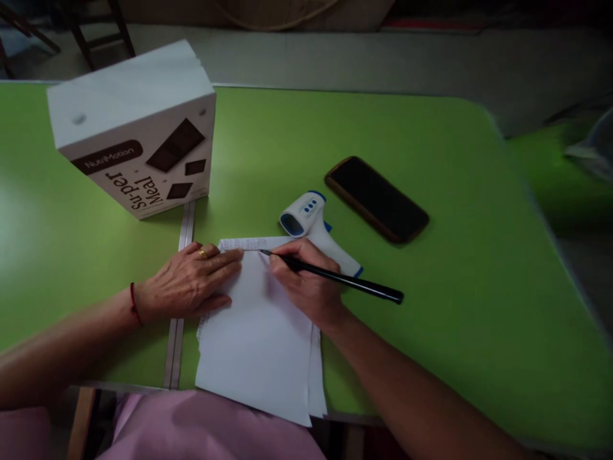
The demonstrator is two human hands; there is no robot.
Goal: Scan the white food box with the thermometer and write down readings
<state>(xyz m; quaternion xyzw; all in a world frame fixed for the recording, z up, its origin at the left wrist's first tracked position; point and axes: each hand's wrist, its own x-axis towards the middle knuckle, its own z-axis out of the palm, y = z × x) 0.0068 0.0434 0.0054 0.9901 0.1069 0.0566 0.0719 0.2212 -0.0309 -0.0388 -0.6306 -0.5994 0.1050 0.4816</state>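
Papers [258, 351] at green table's [479, 319] near edge. Far strip carries small writing; most visible sheet blank, so probably early on. Right hand [306, 278] pinches pen [352, 278], tip at strip; left hand [189, 279] flat, fingers loosely together, on far-left corner.

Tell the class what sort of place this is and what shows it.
Likely an indoor dining or common room, though not certainly: a large green table, dark chair or stool legs beyond it, and a grey floor.
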